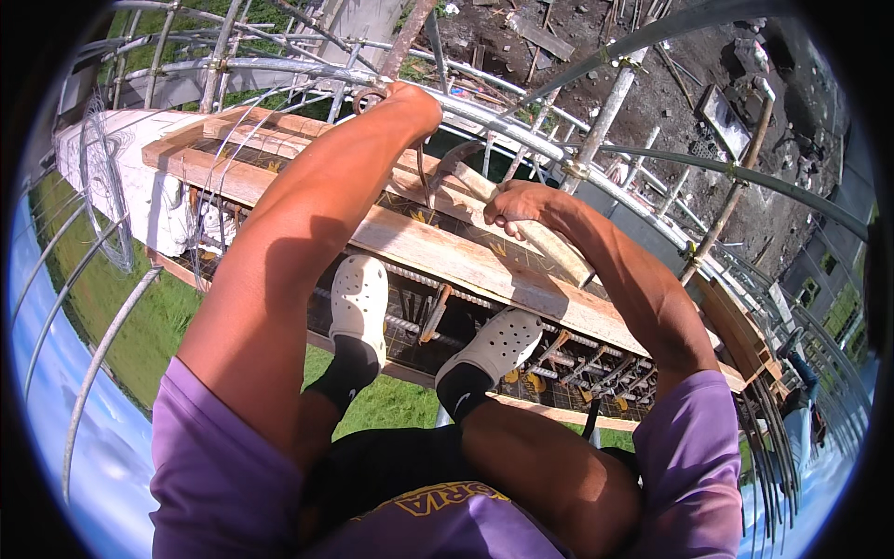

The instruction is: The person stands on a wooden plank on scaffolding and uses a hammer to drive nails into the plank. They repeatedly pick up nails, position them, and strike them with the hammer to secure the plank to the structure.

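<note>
My right hand (520, 207) is wrapped round the pale wooden handle of a claw hammer (563, 253). Its curved metal head points up and left, above the timber formwork. My left hand (414, 104) is closed up by the scaffold pipe, its fingers mostly turned away from view. What it grips is hidden. Just below it hangs a thin, dark curved metal piece (423, 172), close to the hammer head. A long timber plank (438, 256) runs across under both hands.
My feet in white clogs (358, 298) stand over the formwork, with steel reinforcing bars (596, 373) below. Scaffold pipes (503, 126) cross beyond my hands. Loose wire (107, 196) hangs at left. Far below lies rubble-strewn ground (689, 121); a person (799, 401) is at far right.
</note>
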